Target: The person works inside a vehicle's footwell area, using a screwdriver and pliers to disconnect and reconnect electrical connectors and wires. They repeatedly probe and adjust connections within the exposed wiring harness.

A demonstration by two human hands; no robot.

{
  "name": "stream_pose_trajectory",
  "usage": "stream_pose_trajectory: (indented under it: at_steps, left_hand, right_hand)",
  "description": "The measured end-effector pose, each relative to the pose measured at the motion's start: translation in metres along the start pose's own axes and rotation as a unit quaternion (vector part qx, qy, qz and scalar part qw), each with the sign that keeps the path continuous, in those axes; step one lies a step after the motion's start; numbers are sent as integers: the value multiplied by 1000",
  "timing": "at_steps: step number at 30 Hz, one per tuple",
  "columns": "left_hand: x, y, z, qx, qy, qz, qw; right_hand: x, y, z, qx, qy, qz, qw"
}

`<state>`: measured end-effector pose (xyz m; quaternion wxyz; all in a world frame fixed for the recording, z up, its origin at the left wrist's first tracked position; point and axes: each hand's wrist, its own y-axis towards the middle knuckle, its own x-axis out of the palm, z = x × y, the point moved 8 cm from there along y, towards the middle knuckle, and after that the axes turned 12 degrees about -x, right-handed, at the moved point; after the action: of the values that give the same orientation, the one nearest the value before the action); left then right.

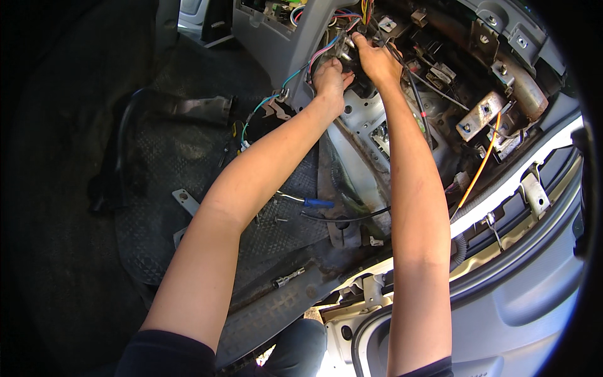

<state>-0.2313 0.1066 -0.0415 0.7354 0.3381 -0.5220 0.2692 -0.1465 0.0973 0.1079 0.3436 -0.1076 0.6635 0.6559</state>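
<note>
Both arms reach up into the opened dashboard of a vehicle. My left hand (pixel 331 79) is beside the grey trim panel, its fingers bent and apart, with dark parts close to the fingertips. My right hand (pixel 380 64) is just right of it, its thumb pointing up against a small metal fitting (pixel 346 45). The other fingers of the right hand curl out of sight behind dark parts, so what they grip is hidden. Pink and blue wires (pixel 323 50) run down past the left hand. Yellow and red wires (pixel 365 9) hang above the right thumb.
A blue-handled screwdriver (pixel 318 203) and a metal socket tool (pixel 289 278) lie below. A flat metal bracket (pixel 185 202) rests on the dark floor mat (pixel 157 251). To the right are an orange cable (pixel 482 164), a rusty metal bracket (pixel 480 116) and the door panel (pixel 534 301).
</note>
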Motion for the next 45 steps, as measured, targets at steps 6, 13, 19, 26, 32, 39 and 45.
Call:
stream_pose_trajectory:
  at_steps: [6,13,19,26,32,39,45]
  left_hand:
    - [-3,4,2,19,-4,15,1000]
    - [-7,5,4,20,-10,32,999]
    - [-9,1,4,30,-28,73,996]
    - [-11,10,8,60,-33,55,996]
    - [-8,19,2,47,-97,-3,994]
    - [-8,16,0,16,-61,9,998]
    - [-4,12,-7,-37,-23,-15,999]
  right_hand:
    - [14,7,12,5,-54,-40,998]
    - [7,1,8,-10,-11,0,1000]
    - [-10,-35,-3,-98,115,221,964]
    - [-10,-58,-10,-142,99,309,935]
    - [-3,-58,-44,-217,-76,222,948]
    - [3,-28,-55,-178,-151,-13,972]
    - [5,-19,-62,-164,-211,-62,962]
